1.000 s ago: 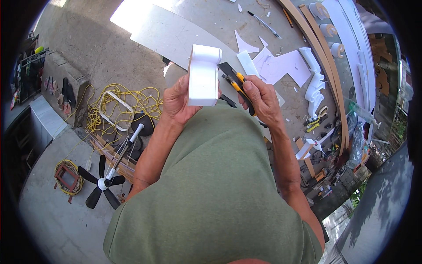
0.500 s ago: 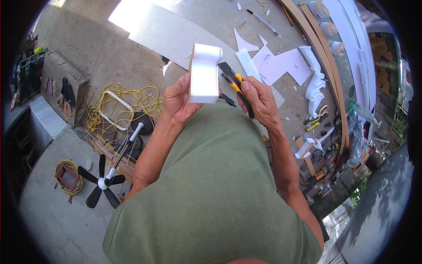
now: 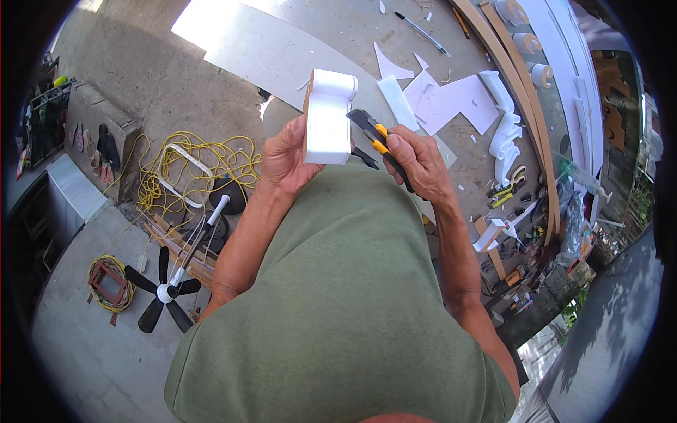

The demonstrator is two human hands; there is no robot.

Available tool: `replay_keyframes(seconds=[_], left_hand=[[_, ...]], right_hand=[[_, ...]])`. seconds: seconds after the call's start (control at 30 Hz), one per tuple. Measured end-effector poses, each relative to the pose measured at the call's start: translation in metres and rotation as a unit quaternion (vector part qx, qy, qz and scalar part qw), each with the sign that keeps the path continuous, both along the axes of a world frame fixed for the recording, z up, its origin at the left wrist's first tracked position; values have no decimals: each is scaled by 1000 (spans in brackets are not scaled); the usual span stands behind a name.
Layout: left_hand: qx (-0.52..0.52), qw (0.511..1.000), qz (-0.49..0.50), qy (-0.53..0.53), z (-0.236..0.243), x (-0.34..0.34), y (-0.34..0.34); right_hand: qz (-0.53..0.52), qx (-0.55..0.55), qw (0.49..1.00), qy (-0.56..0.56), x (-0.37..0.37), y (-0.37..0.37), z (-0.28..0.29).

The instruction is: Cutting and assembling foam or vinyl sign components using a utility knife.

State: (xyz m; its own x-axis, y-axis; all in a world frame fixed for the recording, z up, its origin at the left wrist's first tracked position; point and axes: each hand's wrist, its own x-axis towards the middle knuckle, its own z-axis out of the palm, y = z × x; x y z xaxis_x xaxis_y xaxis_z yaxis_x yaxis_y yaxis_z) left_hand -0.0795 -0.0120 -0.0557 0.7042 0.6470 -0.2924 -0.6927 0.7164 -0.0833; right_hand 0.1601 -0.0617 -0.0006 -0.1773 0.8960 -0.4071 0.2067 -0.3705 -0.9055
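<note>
My left hand (image 3: 288,156) is closed round the left side and lower end of a white, curved three-dimensional piece (image 3: 328,123). The piece has a rounded roll at its top and a brown left edge. My right hand (image 3: 421,161) grips a black and yellow utility knife (image 3: 381,143), thumb along its handle. The knife's dark tip lies at the right edge of the white piece; whether it touches cannot be made out. Both hands are in front of my green shirt, above the near edge of the work table.
White sheet offcuts (image 3: 458,106), a pen (image 3: 423,35) and white curved pieces (image 3: 505,134) lie on the table (image 3: 338,28). Scissors (image 3: 509,187), a glue gun (image 3: 518,227) and long brown strips (image 3: 525,84) are at right. A fan (image 3: 167,292) and yellow cord (image 3: 190,166) stand left.
The utility knife has turned slightly in my right hand, and its tip has dropped a little along the white piece's right edge. My left hand and the piece have barely moved.
</note>
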Motion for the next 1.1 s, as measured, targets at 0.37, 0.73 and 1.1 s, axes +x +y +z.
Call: replay_keyframes(seconds=[0.37, 0.73, 1.1], left_hand=[[-26, 999, 11, 46, -1, 1, -1], [183, 916, 10, 358, 33, 14, 29], [262, 835, -5, 485, 44, 37, 42]], right_hand=[[10, -25, 1000, 13, 2, 0, -1], [-158, -27, 955, 249, -2, 7, -13], [-186, -87, 963, 174, -16, 28, -8]])
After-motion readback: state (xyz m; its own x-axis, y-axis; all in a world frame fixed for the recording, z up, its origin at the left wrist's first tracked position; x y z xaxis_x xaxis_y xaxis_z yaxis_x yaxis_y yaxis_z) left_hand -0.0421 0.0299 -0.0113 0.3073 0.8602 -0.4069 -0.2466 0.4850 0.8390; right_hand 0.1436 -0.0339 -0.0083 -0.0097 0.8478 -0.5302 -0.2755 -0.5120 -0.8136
